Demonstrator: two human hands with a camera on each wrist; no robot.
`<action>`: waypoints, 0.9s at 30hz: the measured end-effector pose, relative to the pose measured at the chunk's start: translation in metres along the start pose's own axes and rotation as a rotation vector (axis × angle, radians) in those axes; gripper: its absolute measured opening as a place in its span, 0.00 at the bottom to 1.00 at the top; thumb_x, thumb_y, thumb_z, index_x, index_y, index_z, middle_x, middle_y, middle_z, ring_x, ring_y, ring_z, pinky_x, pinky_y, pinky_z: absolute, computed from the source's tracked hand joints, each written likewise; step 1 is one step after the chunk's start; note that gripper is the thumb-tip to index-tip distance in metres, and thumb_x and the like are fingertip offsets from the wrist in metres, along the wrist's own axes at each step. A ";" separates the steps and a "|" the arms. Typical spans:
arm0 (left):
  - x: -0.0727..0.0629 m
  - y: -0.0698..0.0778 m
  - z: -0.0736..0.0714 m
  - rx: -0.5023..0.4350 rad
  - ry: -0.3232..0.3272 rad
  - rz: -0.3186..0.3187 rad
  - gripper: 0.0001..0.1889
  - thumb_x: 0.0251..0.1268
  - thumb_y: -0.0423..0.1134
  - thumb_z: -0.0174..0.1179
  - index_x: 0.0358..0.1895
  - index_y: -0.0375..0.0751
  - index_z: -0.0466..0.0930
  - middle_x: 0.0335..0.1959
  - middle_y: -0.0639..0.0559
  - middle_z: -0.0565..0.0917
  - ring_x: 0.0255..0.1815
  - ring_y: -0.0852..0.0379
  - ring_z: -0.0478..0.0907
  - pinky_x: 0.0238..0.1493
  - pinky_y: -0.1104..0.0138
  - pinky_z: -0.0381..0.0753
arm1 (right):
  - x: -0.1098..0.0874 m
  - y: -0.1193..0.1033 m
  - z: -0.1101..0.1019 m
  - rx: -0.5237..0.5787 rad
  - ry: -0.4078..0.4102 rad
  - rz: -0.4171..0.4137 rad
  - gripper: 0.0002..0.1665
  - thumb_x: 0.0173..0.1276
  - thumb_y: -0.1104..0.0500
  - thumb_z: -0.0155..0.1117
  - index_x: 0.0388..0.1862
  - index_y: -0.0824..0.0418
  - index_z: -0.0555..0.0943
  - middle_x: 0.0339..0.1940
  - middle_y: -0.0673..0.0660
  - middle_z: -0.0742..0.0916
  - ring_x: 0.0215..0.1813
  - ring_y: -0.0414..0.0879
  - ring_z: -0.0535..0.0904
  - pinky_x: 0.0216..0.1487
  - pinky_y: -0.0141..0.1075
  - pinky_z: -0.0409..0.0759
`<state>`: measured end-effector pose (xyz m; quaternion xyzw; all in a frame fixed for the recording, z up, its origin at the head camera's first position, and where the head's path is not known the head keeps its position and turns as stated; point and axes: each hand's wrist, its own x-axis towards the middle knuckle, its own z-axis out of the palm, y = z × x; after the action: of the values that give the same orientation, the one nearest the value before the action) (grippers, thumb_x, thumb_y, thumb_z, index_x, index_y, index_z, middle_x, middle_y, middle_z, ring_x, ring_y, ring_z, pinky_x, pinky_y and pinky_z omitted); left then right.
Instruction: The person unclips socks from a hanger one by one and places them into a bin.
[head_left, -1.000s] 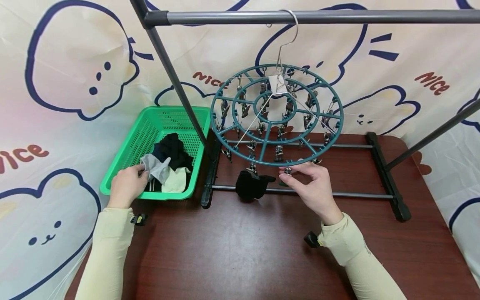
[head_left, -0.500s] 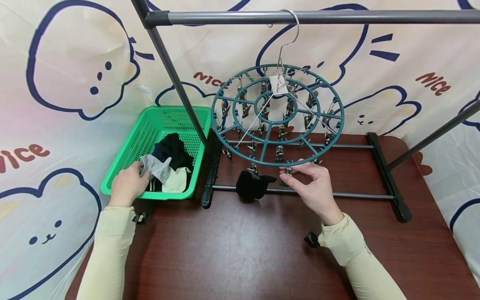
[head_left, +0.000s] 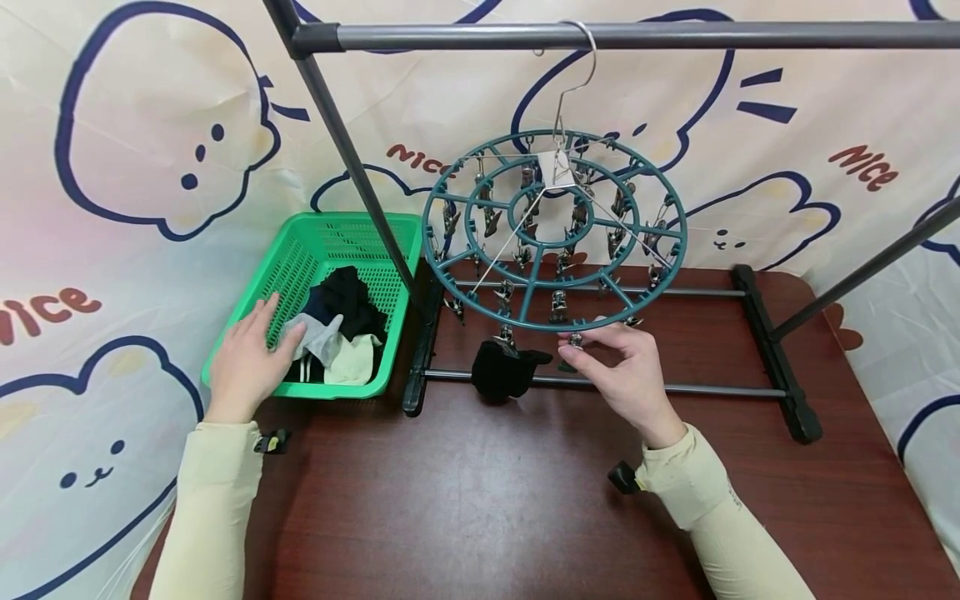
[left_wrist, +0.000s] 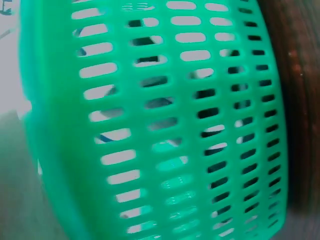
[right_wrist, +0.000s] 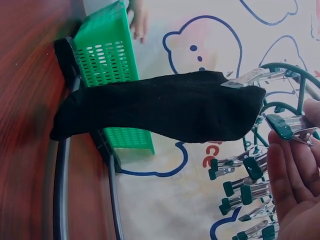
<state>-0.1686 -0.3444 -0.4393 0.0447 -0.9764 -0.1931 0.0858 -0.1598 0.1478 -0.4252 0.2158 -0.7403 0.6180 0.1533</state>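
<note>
My left hand is spread over the near left rim of the green basket, fingers straight, beside a grey cloth piece. The thumb lies close to that cloth; whether it touches I cannot tell. My right hand pinches a metal clip with green tips, which hangs from the round teal hanger. Left of it, a black sock hangs from another clip by its opening. Only basket wall shows in the left wrist view.
A black cloth and a pale cloth lie in the basket. The hanger hooks onto a grey rail of a rack whose foot stands on the brown table. Several clips dangle below the rings.
My left hand has let go of the grey cloth and straightened its fingers, shifting slightly left. The right hand has stayed at its clip.
</note>
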 end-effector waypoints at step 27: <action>-0.027 0.072 0.035 -0.037 0.097 0.416 0.39 0.71 0.55 0.65 0.81 0.55 0.62 0.80 0.45 0.67 0.82 0.43 0.59 0.77 0.40 0.56 | 0.005 0.001 -0.020 -0.032 -0.018 0.053 0.15 0.69 0.68 0.71 0.54 0.69 0.87 0.51 0.51 0.92 0.43 0.38 0.87 0.47 0.28 0.82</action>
<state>-0.1524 -0.2617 -0.4476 -0.1504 -0.9556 -0.1869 0.1714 -0.1650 0.1670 -0.4195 0.1991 -0.7569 0.6078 0.1339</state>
